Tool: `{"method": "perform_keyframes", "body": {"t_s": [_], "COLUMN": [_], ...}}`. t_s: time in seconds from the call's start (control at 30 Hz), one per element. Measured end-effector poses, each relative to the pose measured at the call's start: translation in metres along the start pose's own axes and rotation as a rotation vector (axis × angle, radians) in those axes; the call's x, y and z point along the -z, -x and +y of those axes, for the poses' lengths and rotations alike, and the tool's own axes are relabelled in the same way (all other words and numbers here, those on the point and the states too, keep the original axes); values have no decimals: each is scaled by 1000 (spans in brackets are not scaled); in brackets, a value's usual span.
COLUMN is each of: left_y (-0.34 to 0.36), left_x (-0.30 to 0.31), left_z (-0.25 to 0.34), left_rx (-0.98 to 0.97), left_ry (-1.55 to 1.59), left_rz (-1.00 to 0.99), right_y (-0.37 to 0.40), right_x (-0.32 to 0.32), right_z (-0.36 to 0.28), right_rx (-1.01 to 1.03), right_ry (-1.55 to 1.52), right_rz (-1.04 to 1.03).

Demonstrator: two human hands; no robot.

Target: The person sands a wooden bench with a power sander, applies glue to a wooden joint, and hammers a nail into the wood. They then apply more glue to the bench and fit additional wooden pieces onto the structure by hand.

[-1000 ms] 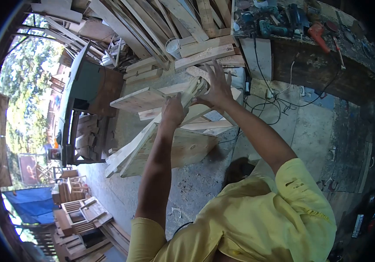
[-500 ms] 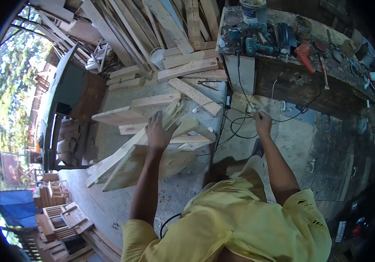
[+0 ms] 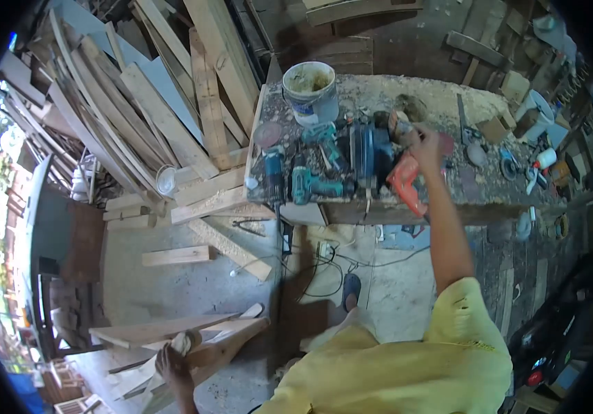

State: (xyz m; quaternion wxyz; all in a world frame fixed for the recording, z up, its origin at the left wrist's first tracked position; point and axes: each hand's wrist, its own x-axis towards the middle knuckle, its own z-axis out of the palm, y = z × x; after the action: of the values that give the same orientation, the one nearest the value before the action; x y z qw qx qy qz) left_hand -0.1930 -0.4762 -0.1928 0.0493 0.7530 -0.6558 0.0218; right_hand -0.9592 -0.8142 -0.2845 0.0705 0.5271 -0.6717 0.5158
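Observation:
My left hand (image 3: 173, 369) rests on the end of a pale wooden piece (image 3: 186, 341), part of a group of boards (image 3: 224, 348) at the lower left. Its fingers curl against the wood. Over the cluttered workbench (image 3: 448, 200), my right hand (image 3: 427, 146) reaches in beside a red-orange power tool (image 3: 407, 183), its fingers closed near a small brownish item; what they hold is too small to make out. To its left lie a dark blue tool (image 3: 371, 155) and teal drills (image 3: 317, 186).
A white bucket (image 3: 310, 96) stands on the bench's left end. Long planks (image 3: 165, 110) lean at the upper left. Cut timber (image 3: 175, 255) lies on the grey surface. Cables (image 3: 379, 263) run over the floor near my foot (image 3: 351, 290).
The view has swung toward the workbench. My right hand has moved from above the floor cables to the bench tools. My left hand remains on the wooden pieces, now lower in view.

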Motion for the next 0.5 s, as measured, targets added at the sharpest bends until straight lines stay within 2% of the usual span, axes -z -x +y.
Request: {"method": "perform_keyframes", "body": {"t_s": [0.07, 0.1, 0.17, 0.2, 0.27, 0.33, 0.37, 0.4, 0.43, 0.47, 0.5], "left_y": [-3, -2, -1, -4, 1, -1, -2, -5, -6, -2, -5], "left_x": [10, 7, 7, 6, 3, 9, 10, 13, 13, 8, 11], "left_z": [16, 17, 15, 16, 15, 20, 21, 27, 27, 20, 26], "left_rx": [31, 48, 100, 124, 126, 157, 146, 143, 127, 145, 174], "left_ry": [-23, -23, -46, -53, -37, -16, -18, 0, 8, -23, -31], "left_rz": [-7, -10, -76, -74, -71, -115, -106, -94, -79, -83, -89], "right_y": [-64, -86, -114, -124, -133, -128, -110, -109, -107, -105, -106], "right_x": [-18, -39, -89, -98, -121, -135, -154, -160, -169, -156, -176], "right_z": [38, 72, 146, 162, 181, 206, 249, 292, 280, 270, 332], "right_rx": [-143, -133, 10, 29, 141, 117, 65, -63, -185, -365, -316], "right_ry": [316, 309, 851, 835, 922, 815, 797, 744, 688, 487, 482], "right_rz": [-262, -274, -607, -617, -1025, -1097, -1038, -1091, -1147, -1012, -1015]}}
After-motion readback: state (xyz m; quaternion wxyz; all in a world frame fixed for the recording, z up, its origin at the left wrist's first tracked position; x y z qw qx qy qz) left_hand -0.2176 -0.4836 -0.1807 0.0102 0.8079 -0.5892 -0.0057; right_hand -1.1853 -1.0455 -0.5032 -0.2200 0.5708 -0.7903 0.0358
